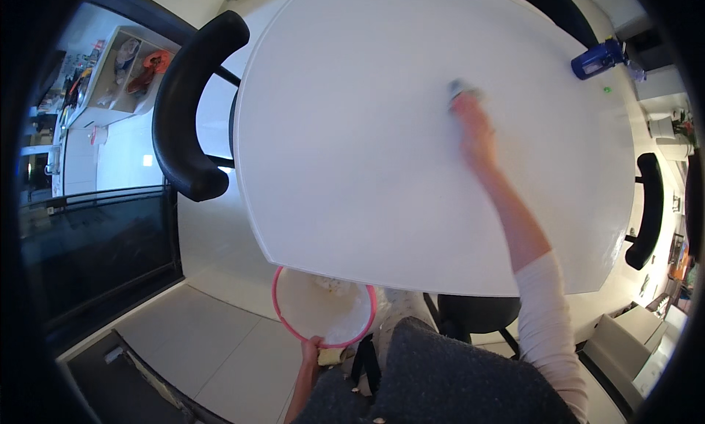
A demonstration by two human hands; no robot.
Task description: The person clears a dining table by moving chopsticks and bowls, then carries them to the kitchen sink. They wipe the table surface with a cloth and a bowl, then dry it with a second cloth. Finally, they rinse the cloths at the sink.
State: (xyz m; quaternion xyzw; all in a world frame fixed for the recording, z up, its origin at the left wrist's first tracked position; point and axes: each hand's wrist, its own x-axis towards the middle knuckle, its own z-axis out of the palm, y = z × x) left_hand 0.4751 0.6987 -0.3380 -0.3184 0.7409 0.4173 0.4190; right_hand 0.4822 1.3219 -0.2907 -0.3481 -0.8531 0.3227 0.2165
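My right hand point(476, 135) reaches far out over the white table point(352, 148), blurred by motion. Its fingers are closed on a small grey-green cloth or pad point(458, 88) pressed to the tabletop, too smeared to name more exactly. Below the table's near edge, my left hand point(312, 346) grips the pink rim of a round white basin point(325, 325). The basin is partly under the tabletop, with small pale and yellowish bits inside at its far side. A pale yellow folded cloth or sponge point(332, 357) shows just beside the left hand, under the rim.
On the table's far right stands a blue bottle point(597, 59), with a small green object point(607, 90) near it. Black chairs surround the table: one at left point(171, 110), one at right point(650, 212), and a seat point(479, 314) close before me. A dark glass panel point(104, 248) stands left.
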